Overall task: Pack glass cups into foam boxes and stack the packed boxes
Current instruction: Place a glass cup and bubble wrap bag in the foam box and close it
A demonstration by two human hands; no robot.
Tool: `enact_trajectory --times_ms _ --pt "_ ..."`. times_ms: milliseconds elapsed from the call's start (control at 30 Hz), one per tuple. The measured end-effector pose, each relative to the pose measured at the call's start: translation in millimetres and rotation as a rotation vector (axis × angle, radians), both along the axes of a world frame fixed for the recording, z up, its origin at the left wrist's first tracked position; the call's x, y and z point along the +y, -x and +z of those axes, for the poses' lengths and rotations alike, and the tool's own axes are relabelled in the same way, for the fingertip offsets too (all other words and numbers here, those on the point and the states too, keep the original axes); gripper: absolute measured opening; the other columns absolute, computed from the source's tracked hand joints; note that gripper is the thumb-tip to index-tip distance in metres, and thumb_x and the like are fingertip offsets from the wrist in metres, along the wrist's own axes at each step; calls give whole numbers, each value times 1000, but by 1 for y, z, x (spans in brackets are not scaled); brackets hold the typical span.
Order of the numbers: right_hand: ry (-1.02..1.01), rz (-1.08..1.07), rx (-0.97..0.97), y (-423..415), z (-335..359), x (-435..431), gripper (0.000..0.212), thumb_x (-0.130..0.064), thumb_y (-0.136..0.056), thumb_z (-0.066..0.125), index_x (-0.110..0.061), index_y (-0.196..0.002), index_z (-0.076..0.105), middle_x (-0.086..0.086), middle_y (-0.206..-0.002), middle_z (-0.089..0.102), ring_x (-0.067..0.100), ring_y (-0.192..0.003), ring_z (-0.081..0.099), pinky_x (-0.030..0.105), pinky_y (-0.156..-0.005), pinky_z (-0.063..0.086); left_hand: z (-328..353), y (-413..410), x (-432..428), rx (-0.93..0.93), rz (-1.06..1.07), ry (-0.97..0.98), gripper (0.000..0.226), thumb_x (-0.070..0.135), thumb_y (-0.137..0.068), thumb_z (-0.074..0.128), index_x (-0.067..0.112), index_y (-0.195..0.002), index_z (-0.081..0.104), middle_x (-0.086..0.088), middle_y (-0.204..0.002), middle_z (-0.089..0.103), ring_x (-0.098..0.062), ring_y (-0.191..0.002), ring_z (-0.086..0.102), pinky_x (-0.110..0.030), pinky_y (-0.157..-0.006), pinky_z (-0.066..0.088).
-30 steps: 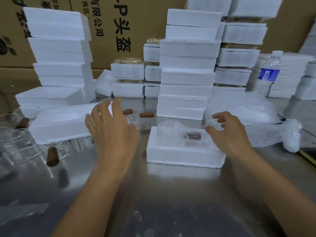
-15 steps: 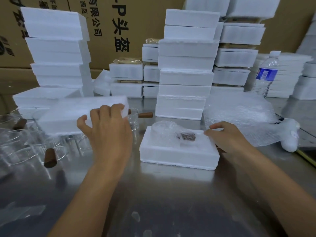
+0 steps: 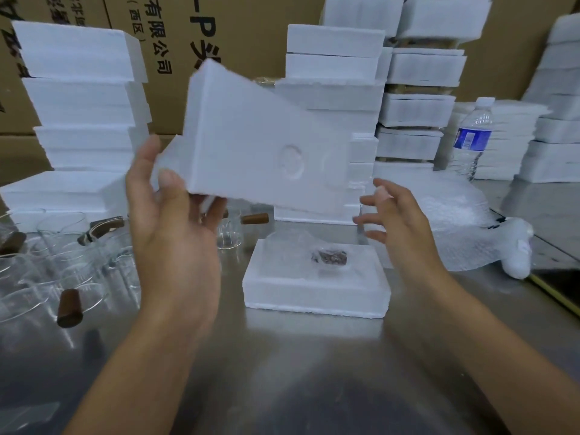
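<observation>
With its fingers hiding behind the foam lid (image 3: 251, 146), the left hand (image 3: 175, 240) is gripping that lid's lower left corner above the foam base (image 3: 314, 296), long axis slanting upper-left to lower-right, recessed face toward the camera, while the right hand (image 3: 401, 227) is hovering spread-fingered just beside it.

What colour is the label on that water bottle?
Blue. The head view shows the water bottle standing at the right.

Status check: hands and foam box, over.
Left hand grips foam lid, tilted in the air. Right hand open beside it, not touching. Wrapped cup sits in foam base, uncovered. Nothing else on the base.
</observation>
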State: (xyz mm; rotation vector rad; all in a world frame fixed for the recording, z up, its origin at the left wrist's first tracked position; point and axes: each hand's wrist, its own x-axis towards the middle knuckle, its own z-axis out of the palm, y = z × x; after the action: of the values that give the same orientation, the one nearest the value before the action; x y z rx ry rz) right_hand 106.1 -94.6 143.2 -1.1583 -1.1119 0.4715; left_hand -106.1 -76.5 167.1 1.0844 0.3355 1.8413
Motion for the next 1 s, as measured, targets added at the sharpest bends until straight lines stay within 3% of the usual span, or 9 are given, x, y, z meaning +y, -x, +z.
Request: enact_trajectory --times_ms 100,200,367,467,533,633,700,867,1000 --pt "-17 195 182 0 1 -1 55 -67 -66 52 -43 -115 50 -10 -115 63 5 -91 68 33 -82 50 -6 -3 9 -165 -321 232 45 7 -97 42 18 -141 41 1 -98 71 -14 -91 67 -31 -81 55" --pt "-1 244 280 -3 1 -2 56 -52 -70 68 -34 -121 53 -12 -108 70 8 -98 67 33 -82 54 -13 -7 13 -149 -423 367 43 8 -94 46 14 -136 49 -5 -109 72 -19 -100 69 -34 -81 57" --pt "178 195 302 -17 4 0 30 -23 -90 54 -26 -120 54 -9 -99 70 9 -86 67 28 -68 53 -25 -15 13 304 80 357 25 22 -99 43 31 -92 65 18 -88 69 0 -86 65 -23 -78 50" --pt "269 287 164 -23 3 -4 18 -25 -90 51 -26 -107 57 -13 -79 71 4 -65 66 18 -45 45 -29 -20 9 434 148 324 10 34 -95 48 31 -88 55 14 -88 60 -5 -83 57 -27 -75 43" --pt "312 304 94 -24 2 -7 27 -35 -80 57 -23 -104 59 -11 -76 71 6 -61 65 17 -43 45 -33 -21 7 551 178 320 10 39 -91 54 32 -91 48 12 -92 57 -7 -86 57 -31 -76 45" --pt "368 261 25 -29 0 -4 48 -49 -64 64 -23 -104 62 -3 -95 73 20 -87 69 33 -75 55 -35 -20 7 660 225 284 19 39 -88 56 31 -103 46 14 -87 56 5 -73 58 -26 -65 46" --pt "416 240 11 -30 -1 -4 58 -56 -58 68 -20 -105 64 2 -103 72 28 -100 66 46 -98 45 -36 -18 8 733 232 252 23 37 -88 55 35 -109 46 15 -79 59 12 -67 56 -16 -56 44" --pt "475 221 25 -31 -6 -3 61 -54 -58 72 -10 -101 67 5 -102 72 28 -102 65 48 -105 39 -41 -19 12 875 186 326 19 42 -88 52 46 -106 46 18 -82 58 1 -76 57 -28 -69 46" --pt "467 218 20 -30 -8 -3 51 -49 -67 69 -12 -102 68 2 -100 73 24 -100 67 45 -104 41 -45 -20 17 830 125 345 17 41 -90 52 45 -106 48 25 -94 57 3 -86 56 -24 -71 44"
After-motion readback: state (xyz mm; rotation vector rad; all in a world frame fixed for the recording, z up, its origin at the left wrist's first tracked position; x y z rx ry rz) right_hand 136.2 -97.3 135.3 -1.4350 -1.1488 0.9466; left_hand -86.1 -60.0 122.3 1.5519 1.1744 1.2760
